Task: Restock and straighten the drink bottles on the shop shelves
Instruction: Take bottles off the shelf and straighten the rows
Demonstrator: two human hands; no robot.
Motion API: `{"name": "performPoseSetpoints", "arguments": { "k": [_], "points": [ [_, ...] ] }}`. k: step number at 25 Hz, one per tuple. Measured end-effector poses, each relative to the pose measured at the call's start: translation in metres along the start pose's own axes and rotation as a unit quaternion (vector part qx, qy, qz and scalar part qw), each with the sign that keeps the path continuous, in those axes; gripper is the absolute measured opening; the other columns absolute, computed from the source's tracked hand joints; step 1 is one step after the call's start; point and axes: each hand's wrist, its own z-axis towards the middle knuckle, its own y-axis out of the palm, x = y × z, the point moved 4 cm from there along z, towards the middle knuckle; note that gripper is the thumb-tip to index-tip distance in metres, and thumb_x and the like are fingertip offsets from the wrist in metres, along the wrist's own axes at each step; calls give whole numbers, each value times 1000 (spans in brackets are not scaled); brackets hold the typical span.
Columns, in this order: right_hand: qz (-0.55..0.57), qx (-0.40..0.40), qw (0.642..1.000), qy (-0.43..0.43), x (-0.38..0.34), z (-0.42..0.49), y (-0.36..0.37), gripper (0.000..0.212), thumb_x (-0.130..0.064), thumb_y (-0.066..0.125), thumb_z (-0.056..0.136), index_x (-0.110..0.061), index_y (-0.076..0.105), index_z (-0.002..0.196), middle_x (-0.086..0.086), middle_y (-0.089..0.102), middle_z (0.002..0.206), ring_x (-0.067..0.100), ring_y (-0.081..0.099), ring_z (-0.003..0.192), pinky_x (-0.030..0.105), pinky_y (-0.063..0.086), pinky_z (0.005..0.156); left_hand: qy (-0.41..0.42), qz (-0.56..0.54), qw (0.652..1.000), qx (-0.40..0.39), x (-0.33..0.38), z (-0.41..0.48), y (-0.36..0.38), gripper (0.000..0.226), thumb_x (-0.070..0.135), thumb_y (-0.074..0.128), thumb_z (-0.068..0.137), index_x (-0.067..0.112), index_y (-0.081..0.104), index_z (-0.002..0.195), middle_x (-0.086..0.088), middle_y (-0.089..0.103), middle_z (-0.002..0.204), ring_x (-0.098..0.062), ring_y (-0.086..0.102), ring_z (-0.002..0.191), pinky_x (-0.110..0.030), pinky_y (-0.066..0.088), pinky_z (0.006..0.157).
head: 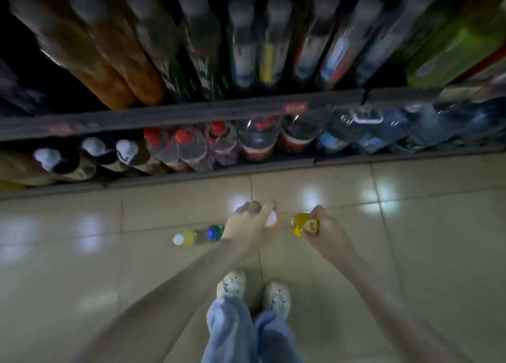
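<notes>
Grey shop shelves (191, 113) packed with blurred drink bottles (257, 138) span the top, above a glossy tiled floor (82, 267). Low over the floor, the left grip (250, 223) curls over a white-capped orange bottle (272, 220). Just beside it, the right grip (323, 227) holds a golden bottle (301, 224). Left of them stand a blue-capped bottle (215, 232) and a white-capped yellow bottle (182, 239).

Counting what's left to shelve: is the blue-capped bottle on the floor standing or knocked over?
Standing. The blue-capped bottle shows its cap toward the camera, body foreshortened beneath, on the floor.
</notes>
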Motion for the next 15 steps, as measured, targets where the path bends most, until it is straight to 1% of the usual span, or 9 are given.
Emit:
{"name": "performPoseSetpoints", "arguments": {
  "k": [3,5,7,9,12,13,15],
  "points": [
    [-2,-11,1000,27,77,80,89,29,-12,68,81,-17,42,92,8,58,78,35,64,83,28,31,60,4,6,999,-34,-32,65,121,48,29,45,93,21,35,139,-11,49,125,-29,45,119,-36,42,84],
    [2,-17,999,39,120,121,142,24,-14,67,83,-14,46,94,12,60,77,37,64,85,30,35,62,-7,13,998,-61,-53,100,187,45,28,44,94,21,34,138,-13,50,125,-32,46,118,-38,43,81],
    [-5,-28,999,37,156,150,188,23,-18,65,85,-8,51,101,18,65,87,37,63,89,34,41,67,-17,29,996,-87,-72,125,242,44,23,45,95,22,34,137,-13,53,123,-33,48,115,-38,44,75],
    [-9,-26,999,42,180,164,214,28,-18,61,87,-7,50,110,19,62,98,36,61,93,35,41,68,-11,51,993,-102,-85,138,279,44,16,45,94,22,35,136,-12,54,120,-33,51,111,-37,43,70],
    [-22,0,998,59,197,164,224,35,-22,54,91,-11,45,123,17,53,110,37,57,96,36,41,70,-31,44,992,-114,-99,142,308,38,15,42,95,21,40,132,-12,51,121,-32,52,109,-34,40,68],
    [-34,-1,997,67,197,161,223,39,-24,52,93,-13,42,129,16,51,116,38,57,100,38,42,72,-46,30,991,-120,-102,141,313,39,15,43,95,23,40,133,-11,48,122,-32,51,110,-33,39,68],
    [-64,-26,994,85,193,150,218,53,-28,50,96,-15,29,143,16,46,126,39,56,107,40,43,77,-79,-16,988,-135,-104,132,313,49,16,48,93,28,33,138,-11,43,129,-33,47,116,-35,43,73]
  ]
}}
